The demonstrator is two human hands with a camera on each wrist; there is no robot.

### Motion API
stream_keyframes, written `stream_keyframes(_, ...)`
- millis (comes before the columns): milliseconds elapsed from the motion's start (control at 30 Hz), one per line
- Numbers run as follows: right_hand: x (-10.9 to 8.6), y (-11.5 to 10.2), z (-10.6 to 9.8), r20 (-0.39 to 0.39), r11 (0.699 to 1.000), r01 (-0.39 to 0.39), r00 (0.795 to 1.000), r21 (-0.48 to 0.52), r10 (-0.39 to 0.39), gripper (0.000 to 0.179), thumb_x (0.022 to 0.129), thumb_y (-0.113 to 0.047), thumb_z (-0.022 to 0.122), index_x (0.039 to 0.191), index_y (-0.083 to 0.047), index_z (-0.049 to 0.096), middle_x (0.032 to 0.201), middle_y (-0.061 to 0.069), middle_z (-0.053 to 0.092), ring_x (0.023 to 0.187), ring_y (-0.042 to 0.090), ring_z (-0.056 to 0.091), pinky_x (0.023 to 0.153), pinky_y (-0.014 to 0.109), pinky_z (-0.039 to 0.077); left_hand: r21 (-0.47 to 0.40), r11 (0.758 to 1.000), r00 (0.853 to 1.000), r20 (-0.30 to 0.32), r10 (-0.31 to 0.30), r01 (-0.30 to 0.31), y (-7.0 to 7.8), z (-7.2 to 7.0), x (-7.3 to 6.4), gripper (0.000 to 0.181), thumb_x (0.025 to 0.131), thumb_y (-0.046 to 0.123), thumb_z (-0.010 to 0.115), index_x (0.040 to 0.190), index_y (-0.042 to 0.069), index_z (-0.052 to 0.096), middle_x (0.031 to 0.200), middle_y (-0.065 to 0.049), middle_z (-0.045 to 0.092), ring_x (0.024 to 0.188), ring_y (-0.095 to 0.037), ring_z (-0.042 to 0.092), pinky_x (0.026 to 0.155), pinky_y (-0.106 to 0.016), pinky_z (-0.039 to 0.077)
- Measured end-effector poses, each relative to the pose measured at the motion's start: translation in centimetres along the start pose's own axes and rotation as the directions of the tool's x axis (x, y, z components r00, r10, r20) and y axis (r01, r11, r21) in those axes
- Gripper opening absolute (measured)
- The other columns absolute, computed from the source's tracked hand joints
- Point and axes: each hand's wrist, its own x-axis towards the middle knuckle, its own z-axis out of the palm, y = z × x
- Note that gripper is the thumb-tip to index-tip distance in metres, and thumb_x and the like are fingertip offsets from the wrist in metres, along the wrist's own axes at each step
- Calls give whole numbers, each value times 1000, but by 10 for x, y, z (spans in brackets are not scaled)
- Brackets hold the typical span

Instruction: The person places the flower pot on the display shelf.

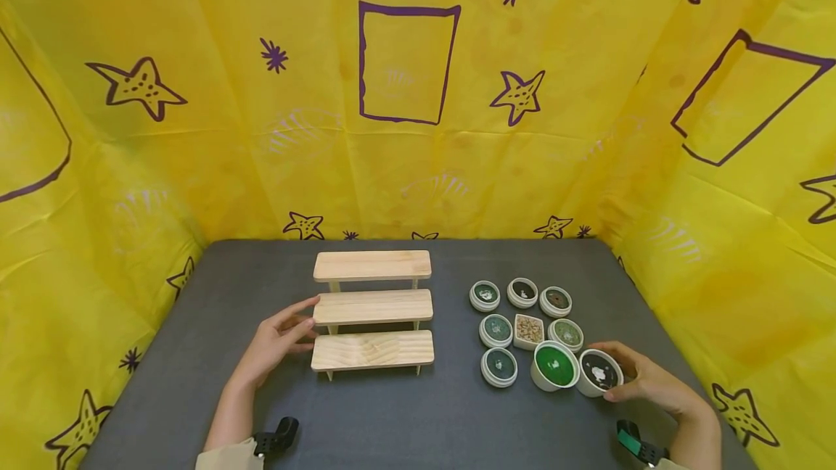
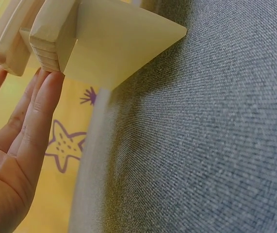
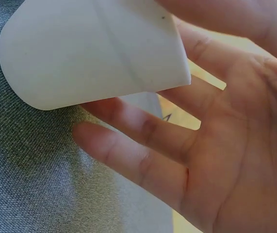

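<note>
A three-step wooden display stand [image 1: 374, 307] is left of centre on the dark table. At its left side my left hand [image 1: 277, 343] touches the step ends with fairly straight fingers. In the left wrist view, the fingertips [image 2: 51, 85] rest against a wooden step end [image 2: 46, 48]. My right hand [image 1: 643, 383] holds a white cup with a black surface and white specks [image 1: 601, 372], thumb in front and fingers behind. Its plain white side [image 3: 89, 53] fills much of the right wrist view. Beside it stands a white cup with a bright green surface [image 1: 555, 365].
Behind the two cups are several low round white containers with dark green to brown surfaces, such as one [image 1: 499, 366] at the front left. Among them sits a square white dish of beige bits [image 1: 529, 330]. Yellow patterned cloth [image 1: 405, 187] walls the table's back and sides.
</note>
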Motion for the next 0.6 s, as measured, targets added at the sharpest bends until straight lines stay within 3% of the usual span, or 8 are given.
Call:
stream_keyframes(367, 0, -1, 4, -51, 999, 32, 998, -2, -32, 64, 88, -5, 68, 143, 3, 37, 125, -9, 62, 107, 0, 59, 85, 17, 48, -5, 1000, 1000, 6, -7, 7, 0, -1, 1, 52, 98, 26, 61, 147, 11, 48, 106, -23, 68, 88, -10, 70, 79, -39, 63)
stream_keyframes(600, -2, -5, 3, -98, 998, 48, 994, -38, -52, 62, 86, -5, 69, 141, 2, 40, 124, -10, 63, 106, 0, 60, 84, 16, 48, -4, 1000, 1000, 4, -12, 12, 0, 0, 1, 53, 98, 27, 61, 147, 11, 48, 107, -22, 71, 91, -4, 71, 79, -39, 63)
